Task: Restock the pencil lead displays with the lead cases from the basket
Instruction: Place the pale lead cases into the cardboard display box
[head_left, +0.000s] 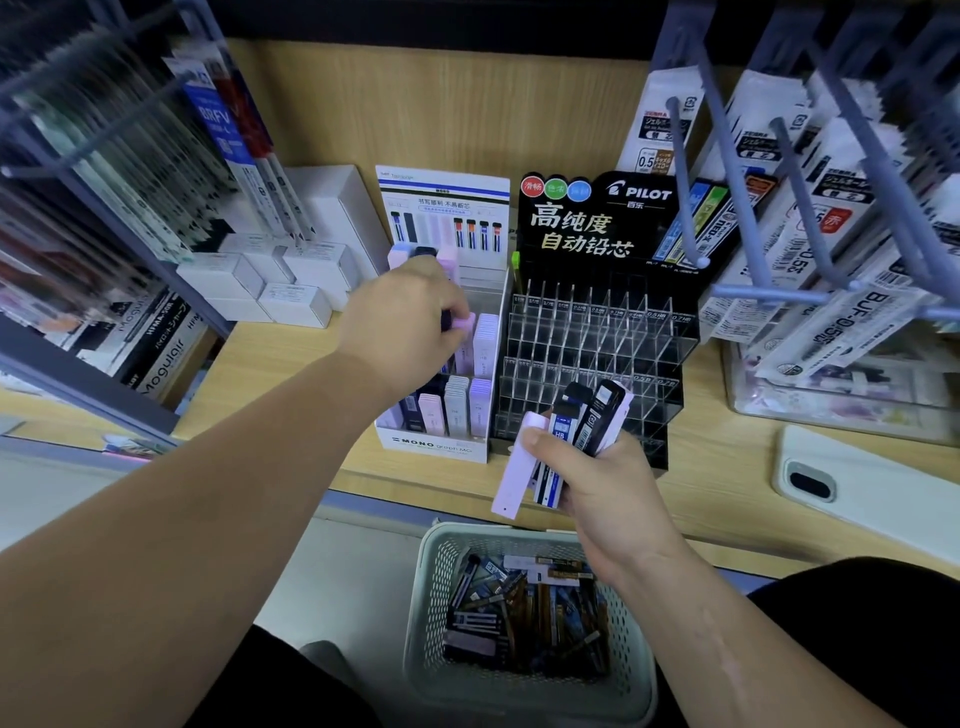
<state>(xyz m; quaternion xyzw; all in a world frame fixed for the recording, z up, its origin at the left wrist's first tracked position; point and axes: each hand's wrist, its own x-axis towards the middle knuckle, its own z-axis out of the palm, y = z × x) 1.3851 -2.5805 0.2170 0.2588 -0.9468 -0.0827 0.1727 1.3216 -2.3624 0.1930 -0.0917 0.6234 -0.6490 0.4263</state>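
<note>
My left hand (402, 317) reaches into the middle row of the white MONO display (436, 444) and pinches a pink lead case (464, 321) there. Pastel and dark cases fill the display's front row. My right hand (597, 480) grips a bundle of lead cases (569, 441) in front of the displays: a lilac one, a blue-white HB one and black ones. To the right stands the black PILOT display (597, 338), its clear compartments without cases. Below the shelf edge, the pale green basket (431, 582) holds several loose lead cases.
White boxes (291, 280) are stacked left of the MONO display. Hanging refill packs on hooks (831, 171) crowd the right, more packs the left. A white phone (852, 483) lies on the wooden shelf at right, near a clear bin (831, 395).
</note>
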